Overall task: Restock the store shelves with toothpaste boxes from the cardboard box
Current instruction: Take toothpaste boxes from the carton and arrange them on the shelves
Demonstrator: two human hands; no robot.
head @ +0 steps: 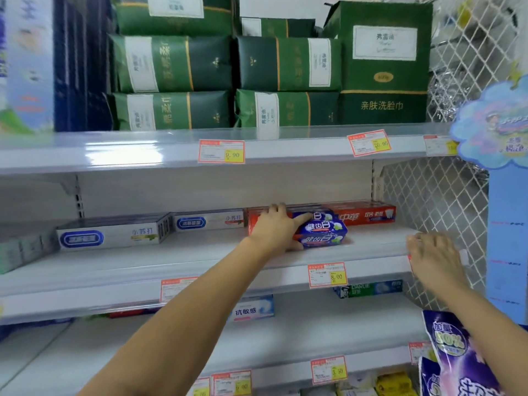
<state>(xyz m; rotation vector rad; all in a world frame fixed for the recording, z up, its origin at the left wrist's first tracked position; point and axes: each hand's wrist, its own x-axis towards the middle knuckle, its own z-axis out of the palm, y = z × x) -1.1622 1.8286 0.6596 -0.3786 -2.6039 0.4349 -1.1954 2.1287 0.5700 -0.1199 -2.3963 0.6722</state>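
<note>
Head: L hand (275, 227) grips blue toothpaste boxes (324, 231); R hand (434, 260) blurred, grip unclear.

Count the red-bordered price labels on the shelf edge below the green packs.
3: centre red-bordered price label, right price label, far-right price label, partly behind the blue cloud-shaped sign.

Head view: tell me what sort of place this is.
A shop, likely a supermarket toiletries aisle: white shelves carry price tags on their front edges, toothpaste boxes lie in rows, and green face-towel packs are stacked above.
</note>
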